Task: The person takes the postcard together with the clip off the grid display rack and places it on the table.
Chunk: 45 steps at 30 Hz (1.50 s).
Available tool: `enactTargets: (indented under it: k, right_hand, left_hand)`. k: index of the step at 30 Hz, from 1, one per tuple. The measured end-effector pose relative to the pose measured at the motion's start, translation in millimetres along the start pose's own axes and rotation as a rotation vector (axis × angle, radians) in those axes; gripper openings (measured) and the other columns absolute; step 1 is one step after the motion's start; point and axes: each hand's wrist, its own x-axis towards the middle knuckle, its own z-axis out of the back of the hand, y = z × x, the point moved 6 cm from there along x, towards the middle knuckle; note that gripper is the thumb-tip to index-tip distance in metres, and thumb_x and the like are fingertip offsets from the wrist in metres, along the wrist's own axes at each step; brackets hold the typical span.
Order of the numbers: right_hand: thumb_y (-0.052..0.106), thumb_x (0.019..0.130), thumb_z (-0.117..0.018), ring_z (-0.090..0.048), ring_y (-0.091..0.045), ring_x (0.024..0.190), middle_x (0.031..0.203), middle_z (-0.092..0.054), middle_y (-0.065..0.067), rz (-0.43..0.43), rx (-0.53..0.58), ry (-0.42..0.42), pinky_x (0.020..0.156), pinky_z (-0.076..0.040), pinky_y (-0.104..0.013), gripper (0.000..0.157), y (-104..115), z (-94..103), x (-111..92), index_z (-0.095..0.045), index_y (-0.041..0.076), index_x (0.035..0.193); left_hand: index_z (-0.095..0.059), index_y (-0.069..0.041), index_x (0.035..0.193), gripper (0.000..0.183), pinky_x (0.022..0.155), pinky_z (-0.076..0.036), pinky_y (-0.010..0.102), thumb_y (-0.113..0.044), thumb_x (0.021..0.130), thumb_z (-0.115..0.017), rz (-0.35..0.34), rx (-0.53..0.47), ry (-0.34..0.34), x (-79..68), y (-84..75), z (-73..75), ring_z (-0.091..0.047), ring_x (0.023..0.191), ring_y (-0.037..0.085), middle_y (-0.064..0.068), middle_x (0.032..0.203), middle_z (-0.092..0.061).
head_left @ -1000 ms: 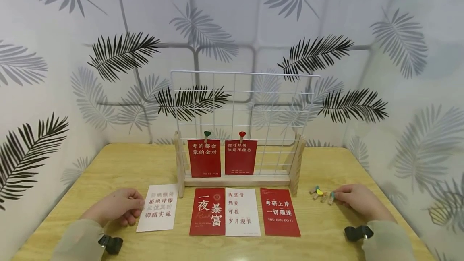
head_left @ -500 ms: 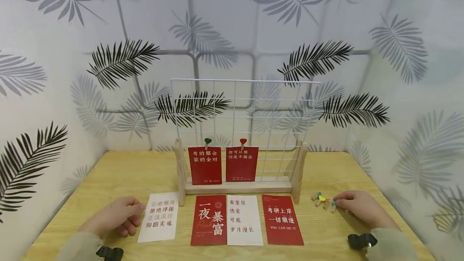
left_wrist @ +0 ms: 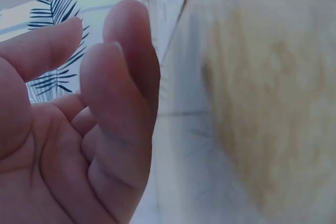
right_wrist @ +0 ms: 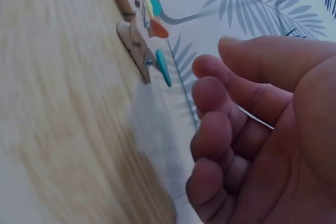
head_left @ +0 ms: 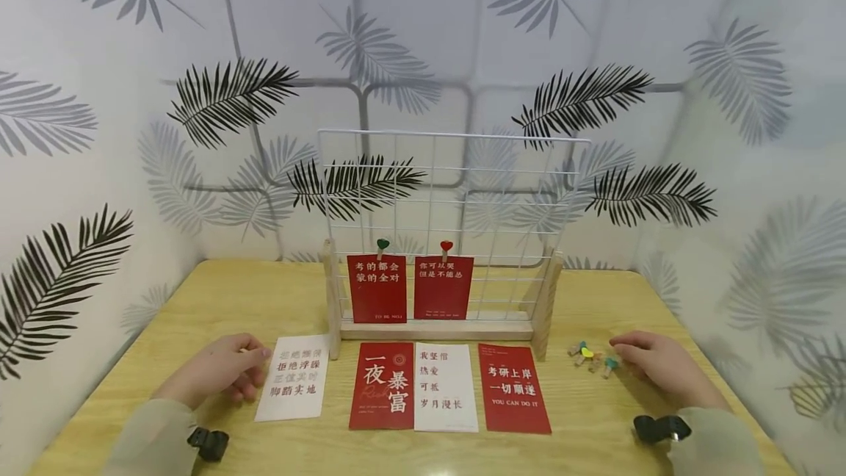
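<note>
My left hand [head_left: 221, 369] rests at the left edge of a white card [head_left: 292, 377] with printed characters, fingers loosely bent and holding nothing. In the left wrist view, the relaxed fingers [left_wrist: 118, 114] curve with a gap to the thumb. On the right, my right hand [head_left: 661, 366] lies beside several small wooden clothespins [head_left: 593, 360] with colourful heart tops. The right wrist view shows its fingers [right_wrist: 210, 135] loosely curled, apart from the nearest clothespin [right_wrist: 139, 51], which has a teal heart.
A white wire grid [head_left: 456, 167] stands in a wooden base [head_left: 436, 330]. Two red cards hang on it, under a green-heart clothespin [head_left: 382, 244] and a red-heart one [head_left: 446, 246]. In front lie a red card [head_left: 382, 388], a white card [head_left: 446, 388] and another red card [head_left: 514, 388].
The head view shifts down and back up. My right fingertips have drawn slightly away from the teal-heart clothespin. The left hand stays at the white card, and the cards keep their places.
</note>
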Motion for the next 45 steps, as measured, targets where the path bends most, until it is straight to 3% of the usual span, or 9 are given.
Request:
enactTargets:
  k: [10,20,25,30,37,45]
  right_hand:
    - [0.041,0.104,-0.056,-0.058,-0.023,0.082,0.107,-0.067,-0.011,0.048,-0.013,-0.033,0.069,-0.051,-0.037,0.052,32.2,-8.7,-1.0,-0.059,0.001,0.137]
    - [0.043,0.104,-0.056,-0.058,-0.025,0.090,0.112,-0.067,-0.009,0.188,-0.091,-0.039,0.072,-0.051,-0.041,0.043,92.9,-6.8,-11.0,-0.064,0.012,0.133]
    - [0.039,0.104,-0.057,-0.061,-0.023,0.092,0.115,-0.068,-0.007,0.276,-0.119,-0.055,0.075,-0.051,-0.041,0.037,123.9,-9.5,-16.1,-0.066,0.014,0.129]
    - [0.034,0.104,-0.059,-0.062,-0.019,0.089,0.108,-0.069,-0.002,0.370,-0.161,-0.089,0.076,-0.052,-0.039,0.031,152.6,-15.0,-19.0,-0.068,0.013,0.125]
    - [0.031,0.103,-0.061,-0.064,-0.016,0.088,0.103,-0.069,0.002,0.459,-0.178,-0.100,0.077,-0.053,-0.038,0.026,187.7,-35.5,-13.4,-0.069,0.018,0.124]
    - [0.027,0.101,-0.064,-0.057,-0.018,0.074,0.081,-0.063,0.004,0.465,-0.207,-0.095,0.062,-0.044,-0.034,0.029,217.3,-57.3,-6.3,-0.067,0.022,0.129]
  left_hand:
    - [-0.053,0.000,0.124,0.037,0.064,-0.056,0.039,-0.031,0.104,-0.058,-0.090,0.054,-0.044,-7.0,-32.5,2.0,-0.066,0.071,0.026,0.015,0.096,-0.064]
    - [-0.054,-0.003,0.123,0.040,0.064,-0.056,0.040,-0.036,0.102,-0.062,-0.247,0.054,-0.023,-20.0,-76.3,-14.9,-0.069,0.074,0.027,0.016,0.098,-0.065]
    - [-0.055,-0.005,0.122,0.037,0.064,-0.057,0.040,-0.035,0.101,-0.064,-0.309,0.077,-0.027,-22.1,-88.3,-21.0,-0.070,0.075,0.030,0.011,0.097,-0.065]
    - [-0.055,-0.008,0.123,0.034,0.065,-0.057,0.041,-0.032,0.101,-0.063,-0.362,0.091,-0.038,-22.0,-100.2,-27.3,-0.071,0.080,0.032,0.011,0.102,-0.065]
    - [-0.056,-0.007,0.131,0.037,0.069,-0.056,0.038,-0.028,0.102,-0.063,-0.460,0.148,-0.053,-19.7,-127.7,-47.2,-0.068,0.086,0.019,0.010,0.113,-0.066]
    - [-0.059,-0.012,0.132,0.036,0.083,-0.056,0.040,-0.028,0.100,-0.065,-0.466,0.197,-0.091,-9.8,-143.7,-69.1,-0.065,0.102,0.019,-0.001,0.117,-0.067]
